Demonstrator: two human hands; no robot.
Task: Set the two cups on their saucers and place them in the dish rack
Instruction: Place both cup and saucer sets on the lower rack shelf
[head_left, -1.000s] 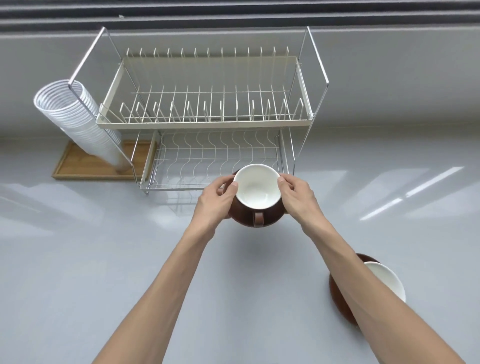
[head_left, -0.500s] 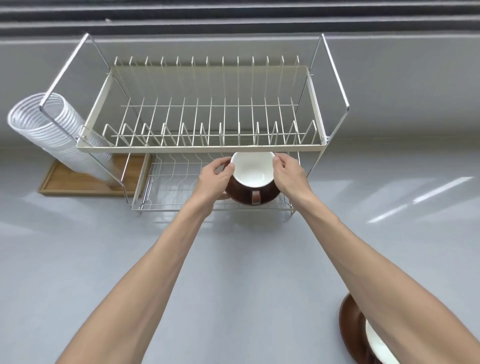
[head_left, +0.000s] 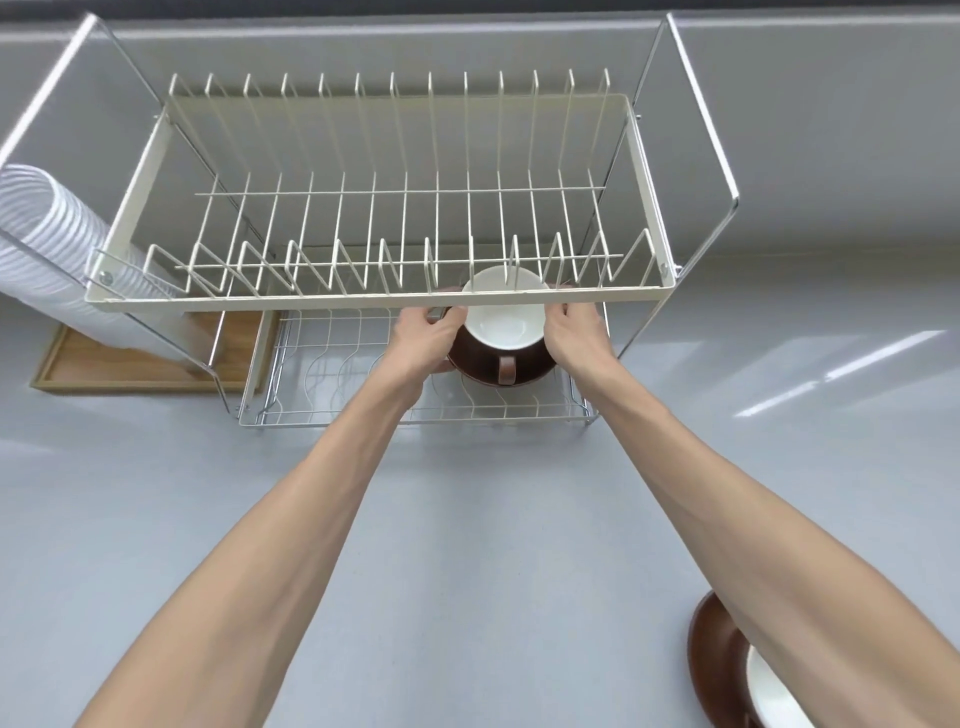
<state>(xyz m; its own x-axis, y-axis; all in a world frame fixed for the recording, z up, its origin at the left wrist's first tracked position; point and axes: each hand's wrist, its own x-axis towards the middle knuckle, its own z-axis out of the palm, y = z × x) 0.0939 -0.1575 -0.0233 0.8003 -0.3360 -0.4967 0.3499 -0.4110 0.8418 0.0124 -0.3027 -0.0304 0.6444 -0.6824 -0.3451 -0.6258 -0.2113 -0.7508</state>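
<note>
The fingers (head_left: 441, 325) of the left hand (head_left: 421, 345) are being curled around the left edge of a round, glossy brown saucer (head_left: 483, 366), with the thumb lying close to the rim of the cup standing on it. The fingers (head_left: 569, 317) of the right hand (head_left: 574, 343) are being curled around the saucer's right edge in the same manner, so that the saucer is being gripped from both sides. A brown ceramic cup with a white inside (head_left: 501, 317) is being carried upright on that saucer, its brown handle turned toward the person. The cup and saucer are being held inside the lower tier of a two-tier, cream-coated wire dish rack with a chrome frame (head_left: 363, 299), toward that tier's right half; whether the saucer is touching the wavy wire floor cannot be told. The far part of the cup's rim is being crossed by the front bar and prongs of the upper tier. Both bare forearms are being stretched forward over a pale grey countertop (head_left: 467, 519). A second brown saucer carrying a second white-lined cup (head_left: 769, 691) is being partly hidden under the right forearm at the lower right corner, well apart from the rack. To the left of the rack, a leaning stack of clear plastic cups (head_left: 47, 249) is being supported above a shallow wooden tray (head_left: 140, 364).
</note>
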